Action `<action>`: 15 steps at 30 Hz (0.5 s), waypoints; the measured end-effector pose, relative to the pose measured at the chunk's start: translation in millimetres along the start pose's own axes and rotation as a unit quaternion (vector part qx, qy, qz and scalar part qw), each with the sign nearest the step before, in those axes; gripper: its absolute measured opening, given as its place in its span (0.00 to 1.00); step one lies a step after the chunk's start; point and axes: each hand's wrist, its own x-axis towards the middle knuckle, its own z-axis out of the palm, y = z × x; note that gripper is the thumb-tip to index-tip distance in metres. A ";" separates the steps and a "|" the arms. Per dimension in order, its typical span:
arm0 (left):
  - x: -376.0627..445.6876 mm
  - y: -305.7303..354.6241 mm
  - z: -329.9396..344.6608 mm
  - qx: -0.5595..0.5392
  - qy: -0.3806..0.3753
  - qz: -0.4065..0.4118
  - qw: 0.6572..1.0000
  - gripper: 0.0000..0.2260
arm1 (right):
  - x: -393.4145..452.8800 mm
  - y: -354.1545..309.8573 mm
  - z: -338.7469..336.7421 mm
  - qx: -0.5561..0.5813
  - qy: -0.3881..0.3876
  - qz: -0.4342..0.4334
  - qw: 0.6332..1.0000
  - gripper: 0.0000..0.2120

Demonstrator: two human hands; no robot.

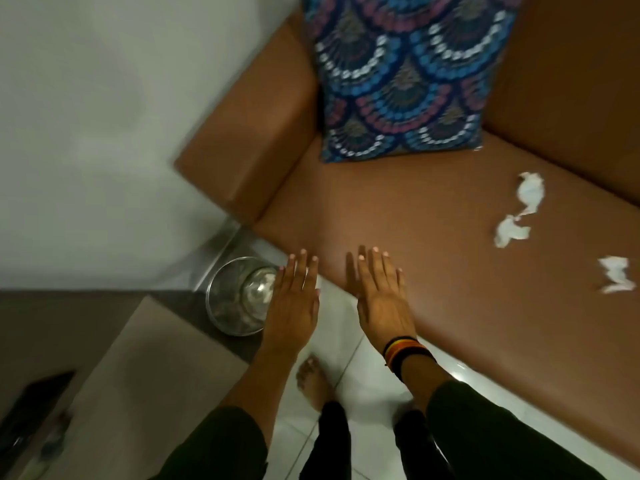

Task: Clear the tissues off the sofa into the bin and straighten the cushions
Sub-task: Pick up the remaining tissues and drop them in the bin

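Observation:
Crumpled white tissues lie on the brown sofa seat (398, 209) at the right: one twisted piece (530, 192), a second (510, 232) just below it, and a third (616, 273) near the frame's right edge. A blue and pink patterned cushion (405, 74) leans upright in the sofa's left corner. A shiny metal bin (225, 299) stands on the floor beside the sofa's arm, with something pale inside. My left hand (294, 299) hovers flat over the bin's right rim, empty. My right hand (381, 292) is flat over the seat's front edge, empty, fingers extended.
The sofa's armrest (242, 140) sits against a white wall (104, 116). A low beige surface (138, 375) with a dark object (34, 407) on it is at the lower left. My bare feet stand on white floor tiles (349, 362) between it and the sofa.

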 end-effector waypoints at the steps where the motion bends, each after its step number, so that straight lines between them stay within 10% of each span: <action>1: 10.6 24.2 -1.7 -0.005 -0.001 0.024 1.000 0.25 | -6.1 21.9 -17.1 -0.001 0.009 0.030 1.000 0.40; 15: 161.4 320.2 87.0 -0.007 -0.099 0.125 0.987 0.25 | -44.1 349.1 -127.9 0.085 0.096 0.285 0.950 0.30</action>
